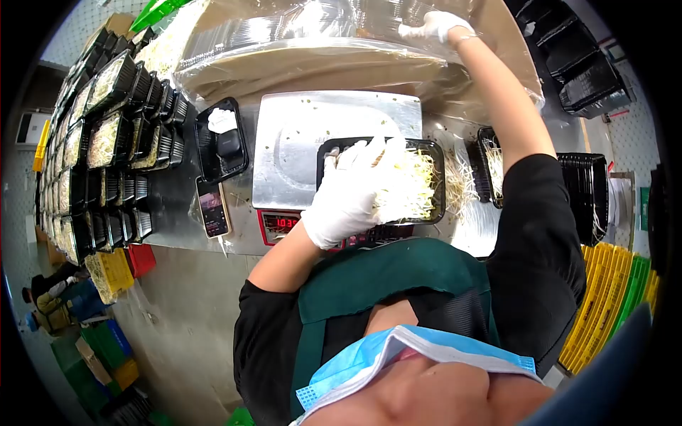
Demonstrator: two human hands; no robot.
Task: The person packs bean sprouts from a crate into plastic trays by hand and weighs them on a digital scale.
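My left hand (348,195), in a white glove, lies with fingers stretched over pale sprouts (412,186) in a black plastic tray (439,202). The tray sits on the right part of a scale's metal platform (284,188), above a red display (280,222). At the top, my right hand (439,27), also gloved, reaches over a plastic-lined cardboard box (490,60). Its fingers point left, close to clear plastic lids (312,25) nested in the box. Whether they touch a lid is hard to make out.
Filled black trays (110,138) are stacked high at left. A phone (212,207) and a black tray with an earbud case (229,144) lie left of the scale. Loose sprouts (460,177) cover the table at right. Yellow crates (597,298) stand at lower right.
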